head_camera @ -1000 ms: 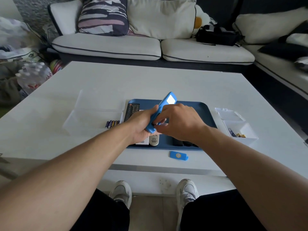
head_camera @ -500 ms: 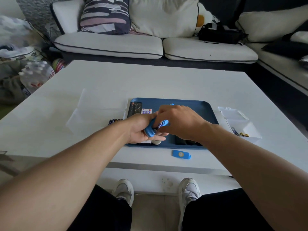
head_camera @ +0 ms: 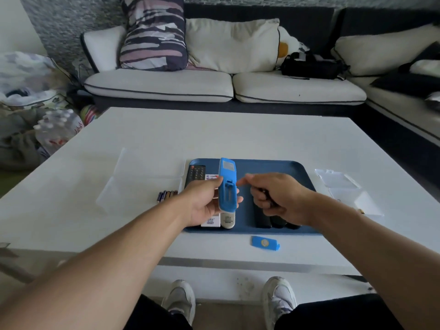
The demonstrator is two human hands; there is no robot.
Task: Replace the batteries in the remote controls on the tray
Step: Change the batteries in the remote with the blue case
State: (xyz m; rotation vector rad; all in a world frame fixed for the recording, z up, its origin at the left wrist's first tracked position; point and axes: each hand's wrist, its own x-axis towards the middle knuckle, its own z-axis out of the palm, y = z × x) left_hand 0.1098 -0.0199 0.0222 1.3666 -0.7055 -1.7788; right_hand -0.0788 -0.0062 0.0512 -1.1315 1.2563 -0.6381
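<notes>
**Remote held above tray, battery bay exposed**

Remote [head_camera: 227,184], blue, is held upright over the blue tray [head_camera: 273,166], back side toward the camera, battery bay uncovered. Bay contents are too small to make out. The left hand [head_camera: 205,203] grips the remote's lower half, thumb on one edge, fingertips [head_camera: 238,199] showing past the other. The right hand [head_camera: 277,196], just beside the remote and apart from it, has fingers curled around something dark; what it is cannot be told. The hands partly hide other remotes [head_camera: 227,219] on the tray. The blue battery cover [head_camera: 265,243] lies on the white table [head_camera: 238,134], near the tray's front edge. Loose batteries [head_camera: 167,195] lie left of the tray.
</notes>
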